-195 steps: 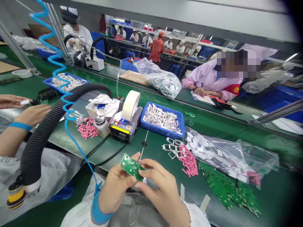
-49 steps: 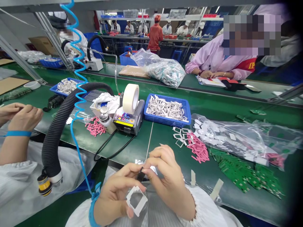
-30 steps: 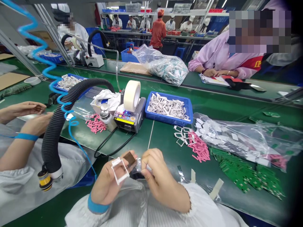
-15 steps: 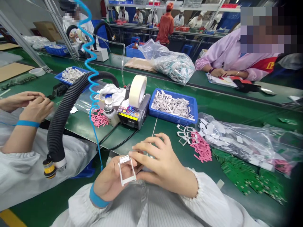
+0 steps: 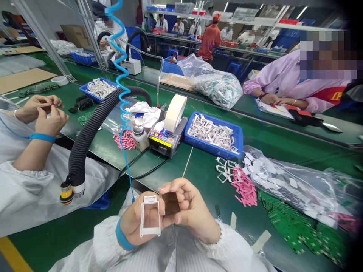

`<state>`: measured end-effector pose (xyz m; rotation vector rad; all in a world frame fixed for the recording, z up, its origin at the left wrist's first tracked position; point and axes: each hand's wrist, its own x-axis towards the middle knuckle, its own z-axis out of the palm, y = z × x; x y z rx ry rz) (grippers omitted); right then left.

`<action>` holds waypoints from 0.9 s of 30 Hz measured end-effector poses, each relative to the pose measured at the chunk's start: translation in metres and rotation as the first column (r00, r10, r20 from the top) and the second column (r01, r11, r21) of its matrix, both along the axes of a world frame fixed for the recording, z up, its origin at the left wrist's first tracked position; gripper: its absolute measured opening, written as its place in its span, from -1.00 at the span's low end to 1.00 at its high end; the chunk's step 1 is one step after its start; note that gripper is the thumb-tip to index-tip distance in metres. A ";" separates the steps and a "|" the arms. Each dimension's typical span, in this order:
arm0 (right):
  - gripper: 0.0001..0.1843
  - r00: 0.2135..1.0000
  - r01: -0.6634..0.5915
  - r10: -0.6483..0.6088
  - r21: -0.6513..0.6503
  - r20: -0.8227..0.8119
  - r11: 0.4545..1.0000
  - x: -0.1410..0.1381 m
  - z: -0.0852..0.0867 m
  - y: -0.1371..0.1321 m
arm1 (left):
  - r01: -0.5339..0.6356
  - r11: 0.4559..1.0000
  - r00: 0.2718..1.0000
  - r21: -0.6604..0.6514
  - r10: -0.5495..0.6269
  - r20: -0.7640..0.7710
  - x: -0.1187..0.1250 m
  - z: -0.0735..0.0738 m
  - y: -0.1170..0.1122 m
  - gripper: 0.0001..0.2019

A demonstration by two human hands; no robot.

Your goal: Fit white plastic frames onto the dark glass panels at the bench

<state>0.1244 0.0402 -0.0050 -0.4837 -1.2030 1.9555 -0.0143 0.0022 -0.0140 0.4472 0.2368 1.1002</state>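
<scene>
My left hand (image 5: 136,223) holds a white rectangular plastic frame (image 5: 149,216) upright between thumb and fingers, its window open. My right hand (image 5: 188,211) is close beside it and pinches a thin dark brown translucent sheet (image 5: 171,203). The sheet's edge lies near the frame but does not visibly sit in it. Beyond my hands on the green conveyor belt (image 5: 202,177) lie loose white frames (image 5: 225,169), pink strips (image 5: 245,192) and green circuit boards (image 5: 293,226).
A blue tray of white frames (image 5: 215,136) and a tape dispenser (image 5: 167,139) stand ahead. A black corrugated hose (image 5: 93,132) and blue coiled tube (image 5: 121,83) rise left of my hands. A co-worker's hands (image 5: 47,113) work at left. A plastic bag of white pieces (image 5: 292,185) lies right.
My right hand has drawn back from over the frame, and the brown sheet now shows in its fingers. The frame stands more upright in my left hand. The whole scene has shifted right in view.
</scene>
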 end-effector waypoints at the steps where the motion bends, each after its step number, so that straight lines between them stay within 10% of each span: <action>1: -0.46 1.000 0.012 -0.013 0.028 0.023 1.000 -0.001 -0.001 -0.001 | -0.007 1.000 1.000 -0.008 0.007 -0.009 0.000 0.001 -0.001 -0.64; 4: -0.49 0.981 0.115 -0.154 0.289 0.117 0.951 0.004 0.005 0.000 | -0.019 0.999 0.996 0.035 0.022 -0.086 0.000 0.007 -0.003 -0.68; 9: -0.93 0.730 0.163 -0.622 0.811 0.285 0.562 0.014 0.027 0.002 | -0.064 0.981 0.957 0.185 0.113 -0.266 -0.005 0.009 -0.005 -0.67; 11: -0.92 0.652 0.088 -0.688 0.870 0.318 0.486 0.015 0.032 0.001 | -0.050 0.963 0.931 0.264 0.141 -0.337 -0.007 0.008 -0.004 -0.66; 27: -0.87 0.623 0.053 -0.695 0.867 0.358 0.495 0.016 0.028 0.004 | 0.030 0.879 0.799 0.475 0.265 -0.540 -0.014 0.000 -0.002 -0.66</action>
